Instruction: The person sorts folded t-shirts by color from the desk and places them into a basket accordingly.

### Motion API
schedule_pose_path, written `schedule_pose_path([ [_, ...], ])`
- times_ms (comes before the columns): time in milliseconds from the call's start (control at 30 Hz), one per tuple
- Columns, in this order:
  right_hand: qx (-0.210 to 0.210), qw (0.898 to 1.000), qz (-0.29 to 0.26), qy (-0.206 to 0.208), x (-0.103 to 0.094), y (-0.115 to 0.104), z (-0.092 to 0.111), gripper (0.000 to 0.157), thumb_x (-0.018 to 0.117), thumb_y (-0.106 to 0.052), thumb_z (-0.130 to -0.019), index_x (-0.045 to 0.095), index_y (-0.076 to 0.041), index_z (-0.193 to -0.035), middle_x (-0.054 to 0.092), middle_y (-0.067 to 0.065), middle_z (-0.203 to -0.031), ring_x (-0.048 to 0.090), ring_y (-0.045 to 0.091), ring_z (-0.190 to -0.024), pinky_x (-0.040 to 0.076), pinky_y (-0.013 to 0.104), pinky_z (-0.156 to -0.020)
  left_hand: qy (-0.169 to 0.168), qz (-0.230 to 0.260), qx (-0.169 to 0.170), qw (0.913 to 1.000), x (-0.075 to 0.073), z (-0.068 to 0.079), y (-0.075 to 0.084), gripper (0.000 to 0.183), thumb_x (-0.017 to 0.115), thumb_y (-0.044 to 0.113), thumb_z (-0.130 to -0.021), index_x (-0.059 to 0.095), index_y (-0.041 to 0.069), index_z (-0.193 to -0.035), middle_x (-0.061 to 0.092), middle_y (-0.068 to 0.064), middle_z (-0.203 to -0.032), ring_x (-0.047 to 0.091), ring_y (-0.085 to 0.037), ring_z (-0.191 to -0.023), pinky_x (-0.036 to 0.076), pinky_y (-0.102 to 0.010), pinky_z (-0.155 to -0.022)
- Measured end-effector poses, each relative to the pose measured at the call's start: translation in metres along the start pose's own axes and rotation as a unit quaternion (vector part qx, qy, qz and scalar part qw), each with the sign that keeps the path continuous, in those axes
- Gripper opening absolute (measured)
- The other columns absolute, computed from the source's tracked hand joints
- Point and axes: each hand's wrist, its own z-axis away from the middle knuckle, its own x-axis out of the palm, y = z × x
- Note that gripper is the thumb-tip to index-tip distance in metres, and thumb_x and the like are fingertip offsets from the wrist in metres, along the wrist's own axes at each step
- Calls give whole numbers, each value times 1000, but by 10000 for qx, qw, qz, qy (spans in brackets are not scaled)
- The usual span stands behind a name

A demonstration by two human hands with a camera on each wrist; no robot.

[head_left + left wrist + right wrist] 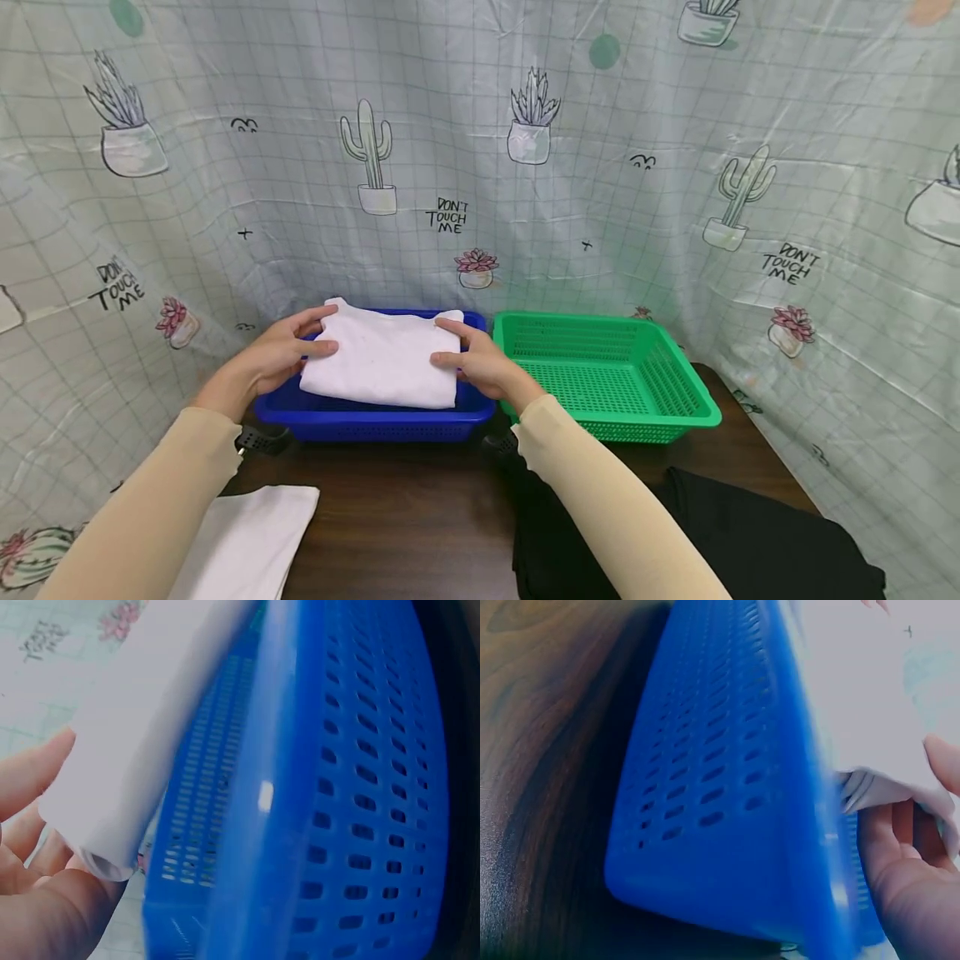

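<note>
A folded white cloth, its layers showing at the edge in the right wrist view, is held over the blue basket. My left hand grips its left side, thumb on top and fingers beneath in the left wrist view. At the opposite side my right hand pinches the cloth's edge, with fingers under it in the right wrist view. The cloth covers most of the basket's inside, so whatever lies beneath it is hidden.
Right of the blue basket stands a green basket. More white cloth lies at the front left of the brown table. Black cloth lies at the front right, partly behind the right sleeve. A printed curtain hangs behind.
</note>
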Motion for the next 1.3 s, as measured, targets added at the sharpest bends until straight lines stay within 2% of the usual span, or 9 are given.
schedule_pose_path([
  [33, 5, 10000, -24, -18, 1, 3, -3, 71, 73, -14, -88, 41, -31, -149, 41, 3, -147, 57, 23, -115, 50, 45, -94, -5, -29, -23, 10000, -1, -1, -2, 79, 66, 15, -95, 19, 22, -158, -2, -13, -163, 11, -34, -148, 27, -56, -110],
  [200, 59, 9999, 3, -90, 7, 10, -14, 71, 71, -9, -89, 39, -27, -151, 40, 6, -148, 58, 23, -113, 51, 45, -93, -67, -12, -162, 9998, -4, -9, -12, 79, 62, 9, -96, 15, 20, -158, -6, -15, -163, 9, -36, -148, 31, -55, -108],
  [367, 129, 9999, 12, -74, 12, 13, -25, 71, 71, -8, -90, 38, -25, -151, 39, 7, -150, 56, 23, -117, 49, 48, -95, 41, 277, -423, 9987, -2, -18, -20, 79, 59, 3, -96, 12, 18, -158, -8, -15, -163, 7, -36, -148, 34, -53, -105],
  [633, 335, 9994, 24, -80, 18, 18, -34, 70, 68, -4, -90, 40, -24, -151, 33, 6, -155, 59, 23, -110, 47, 49, -97, 170, 555, -662, 9961, 2, -30, -34, 80, 57, -4, -95, 12, 17, -158, -9, -17, -162, 7, -36, -148, 33, -54, -106],
  [767, 468, 9986, 178, 159, 19, 20, -34, 68, 69, -2, -89, 43, -23, -149, 35, 9, -154, 59, 24, -109, 48, 49, -96, 233, 595, -788, 9948, 8, -36, -39, 81, 57, -6, -94, 13, 15, -158, -6, -18, -162, 9, -37, -147, 31, -55, -109],
  [900, 548, 9973, 326, 369, 21, 24, -35, 67, 70, 0, -88, 46, -21, -147, 38, 12, -151, 57, 25, -117, 47, 48, -98, 306, 560, -937, 9935, 14, -40, -42, 81, 57, -8, -93, 14, 15, -158, -5, -19, -162, 11, -39, -147, 26, -59, -111],
  [1033, 606, 9952, 614, 452, 25, 25, -34, 67, 71, 0, -87, 47, -21, -147, 37, 12, -153, 48, 28, -130, 42, 50, -103, 395, 289, -1015, 9936, 16, -40, -44, 80, 57, -8, -93, 15, 13, -158, -2, -22, -162, 18, -42, -144, 25, -61, -110],
  [1133, 747, 9900, 1107, 448, 28, 25, -33, 66, 73, -5, -86, 49, -23, -145, 34, 8, -156, 40, 30, -138, 38, 52, -106, 460, -103, -1037, 9935, 17, -41, -46, 80, 60, -7, -92, 18, 11, -157, 4, -26, -160, 19, -44, -144, 23, -60, -111],
  [1300, 1042, 9718, 2071, 427, 30, 30, -31, 61, 76, -18, -86, 54, -28, -142, 34, 5, -157, 37, 31, -139, 35, 53, -109, 638, -748, -1138, 9886, 21, -44, -52, 75, 64, -5, -90, 27, 7, -154, 19, -29, -152, 24, -42, -138, 22, -58, -113],
])
